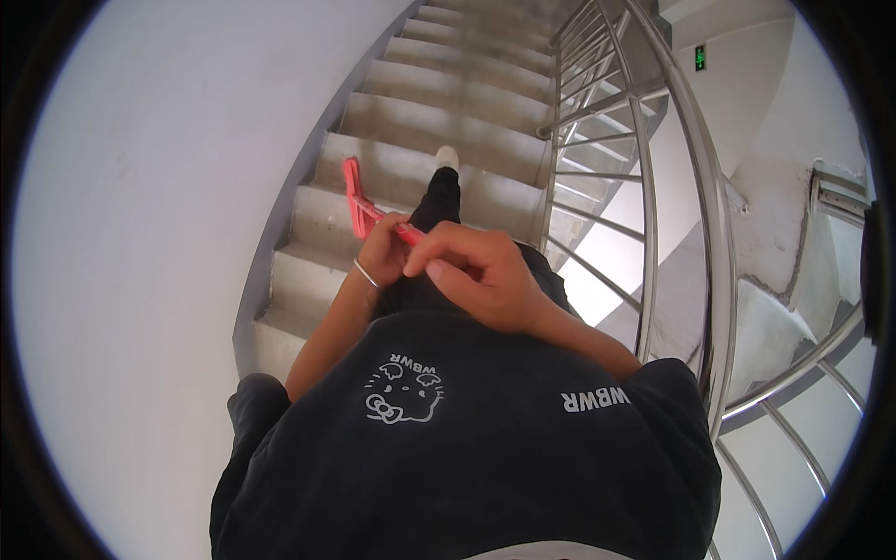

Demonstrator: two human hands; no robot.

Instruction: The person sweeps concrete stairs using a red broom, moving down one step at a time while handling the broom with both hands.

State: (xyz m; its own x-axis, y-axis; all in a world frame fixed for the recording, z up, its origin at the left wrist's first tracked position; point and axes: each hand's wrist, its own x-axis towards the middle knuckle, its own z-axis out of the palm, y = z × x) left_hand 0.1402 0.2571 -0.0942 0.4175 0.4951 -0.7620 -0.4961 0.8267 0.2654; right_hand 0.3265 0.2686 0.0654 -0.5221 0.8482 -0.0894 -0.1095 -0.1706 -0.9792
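Observation:
A red tool [355, 199] with a long narrow head set across its handle, its exact kind unclear, points away to the upper left over the stairs. My left hand [386, 252], with a pale bangle at the wrist, is closed around its handle. My right hand [483, 273] is curled just beside it, over the handle's near end. Its fingertips overlap my left hand in view, so whether it grips the handle or only touches it cannot be told.
Concrete stairs [448, 119] stretch ahead, with my light shoe [446, 157] on a step. A pale wall [154, 210] runs along the left. A metal handrail [707, 210] with bars lines the right. Beyond it are more stairs and a lit green exit sign [700, 58].

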